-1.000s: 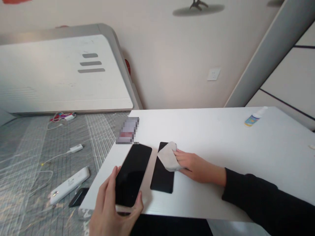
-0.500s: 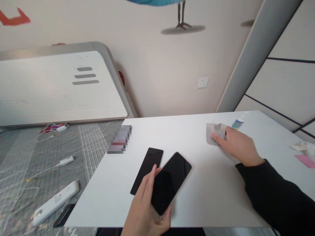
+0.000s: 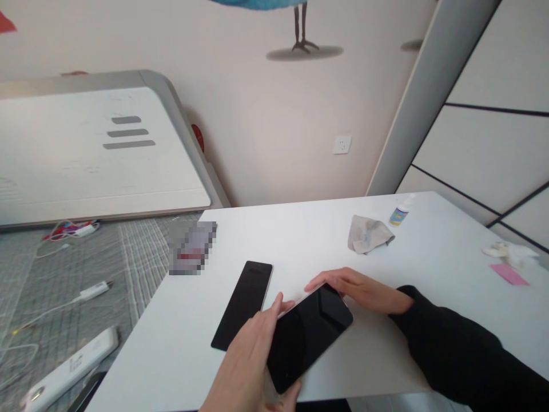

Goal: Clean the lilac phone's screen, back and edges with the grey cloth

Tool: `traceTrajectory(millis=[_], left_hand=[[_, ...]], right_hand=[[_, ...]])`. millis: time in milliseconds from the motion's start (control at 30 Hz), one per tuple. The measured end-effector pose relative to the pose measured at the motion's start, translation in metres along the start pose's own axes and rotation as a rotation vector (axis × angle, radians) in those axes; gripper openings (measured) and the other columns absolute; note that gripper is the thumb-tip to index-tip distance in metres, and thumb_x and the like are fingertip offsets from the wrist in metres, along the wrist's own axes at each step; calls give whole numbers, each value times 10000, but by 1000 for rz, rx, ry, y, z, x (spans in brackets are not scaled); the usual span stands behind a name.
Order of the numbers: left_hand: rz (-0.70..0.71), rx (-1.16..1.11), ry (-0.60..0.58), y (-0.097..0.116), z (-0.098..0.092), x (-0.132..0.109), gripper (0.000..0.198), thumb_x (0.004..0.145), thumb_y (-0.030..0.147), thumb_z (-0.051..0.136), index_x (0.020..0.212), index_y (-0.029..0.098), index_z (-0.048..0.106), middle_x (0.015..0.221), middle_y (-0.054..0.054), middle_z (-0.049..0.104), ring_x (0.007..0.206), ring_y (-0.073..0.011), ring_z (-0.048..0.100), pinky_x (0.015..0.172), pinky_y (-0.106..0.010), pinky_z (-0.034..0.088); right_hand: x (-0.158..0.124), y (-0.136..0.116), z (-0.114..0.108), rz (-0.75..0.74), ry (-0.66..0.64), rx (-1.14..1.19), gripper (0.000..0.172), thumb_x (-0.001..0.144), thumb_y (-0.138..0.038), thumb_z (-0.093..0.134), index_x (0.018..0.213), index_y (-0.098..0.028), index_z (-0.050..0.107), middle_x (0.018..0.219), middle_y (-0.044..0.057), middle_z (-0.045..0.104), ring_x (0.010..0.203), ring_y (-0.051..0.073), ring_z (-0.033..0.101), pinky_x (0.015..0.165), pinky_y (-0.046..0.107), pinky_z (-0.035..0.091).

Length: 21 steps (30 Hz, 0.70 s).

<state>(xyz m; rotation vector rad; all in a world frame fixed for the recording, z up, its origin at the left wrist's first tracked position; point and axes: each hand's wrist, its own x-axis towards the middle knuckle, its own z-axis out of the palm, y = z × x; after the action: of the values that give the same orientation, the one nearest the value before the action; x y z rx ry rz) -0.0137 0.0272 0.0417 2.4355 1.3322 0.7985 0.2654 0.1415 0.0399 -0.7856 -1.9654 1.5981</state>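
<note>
Now the right hand (image 3: 364, 289) is empty of the grey cloth (image 3: 368, 233) — half a second ago it was pressing that cloth down near the far right of the white table (image 3: 429, 269), and a second ago it was rubbing it over the black panel (image 3: 243, 303). The cloth lies crumpled and let go beside the small spray bottle (image 3: 400, 213), well apart from both hands. The right hand has come back toward the body, its fingers stretched flat and touching the far edge of the phone (image 3: 309, 335). The left hand (image 3: 253, 366) keeps its grip on that phone's near end, thumb along one side and fingers under the other, holding it tilted just above the near edge of the table with the dark screen up. Beside it the black panel rests flat and untouched. So the wiping looks finished for the moment, and both hands are on the phone — a two-handed hold in place of one
</note>
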Motion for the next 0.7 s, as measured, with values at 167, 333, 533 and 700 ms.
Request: traceTrajectory(millis=[167,333,533,700], left_hand=[[-22,183,28,-6,-5,4,956,802,224,728,1636,271,265,1485,-171,564,1315,-334,619,1042,-471,584],[-56,189,-67,-16,-23,1,1010,802,423,864,1628,378,285,1404,-115,611,1223,-326,650,974,-474,616],[-89,93,-197,-26,-38,-5,1059,818,310,861,1643,457,213,1460,-95,557,1285,-309,622,1045,-486,588],[-96,93,-241,-17,-29,-7,1241,726,226,900,1675,384,116,1447,-122,563,1254,-301,655,1013,-426,614]], right_hand=[[5,5,23,64,64,184,515,1053,-594,516,1173,-155,757,1088,85,742,1000,221,662,940,357,499],[1,11,25,127,-69,503,529,977,-527,585,1319,-150,726,1072,98,762,904,198,688,778,294,538],[2,21,29,171,-159,540,477,897,-426,701,1301,-175,734,904,52,775,732,145,699,668,242,553],[2,17,30,258,-235,497,440,815,-268,668,1236,-179,761,868,19,772,674,115,682,649,214,536]])
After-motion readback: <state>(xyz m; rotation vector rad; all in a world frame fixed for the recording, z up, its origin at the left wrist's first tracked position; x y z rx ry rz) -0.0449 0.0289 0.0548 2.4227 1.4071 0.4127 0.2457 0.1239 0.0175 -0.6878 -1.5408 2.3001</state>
